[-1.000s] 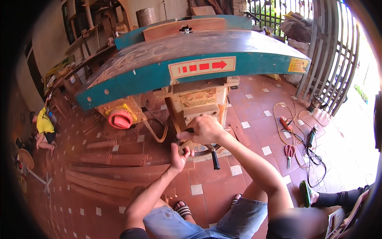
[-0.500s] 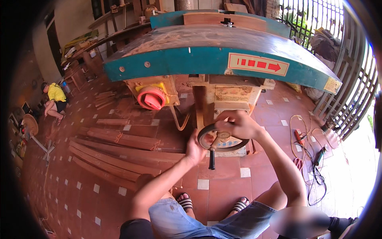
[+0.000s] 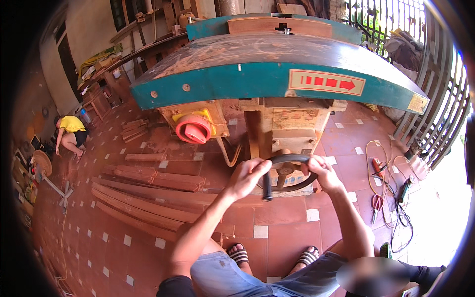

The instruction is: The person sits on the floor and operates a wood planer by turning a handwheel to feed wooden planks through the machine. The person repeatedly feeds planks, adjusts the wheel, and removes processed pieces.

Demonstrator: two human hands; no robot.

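Both my hands grip the rim of a dark handwheel [image 3: 296, 186] on the front of a woodworking machine. My left hand [image 3: 247, 178] wraps the rim's upper left, just above the wheel's black crank handle [image 3: 267, 187]. On the upper right of the rim, my right hand [image 3: 324, 174] is closed with its thumb on top. Above the wheel is the machine's dusty metal table [image 3: 237, 49], with a teal front edge [image 3: 213, 81] bearing a red arrow label [image 3: 326, 82]. A red rotary switch [image 3: 193, 129] sits on the machine's left side.
Long wooden boards [image 3: 143, 203] lie on the tiled floor at left. On the right floor are a corded power tool [image 3: 406, 188], red-handled pliers [image 3: 377, 203] and tangled cables [image 3: 403, 222]. A person in yellow [image 3: 72, 131] bends over at far left. A metal gate [image 3: 435, 109] stands at right.
My right hand has moved from across the wheel's top to its right rim. My left hand has risen to the upper left rim. The person in yellow bends lower.
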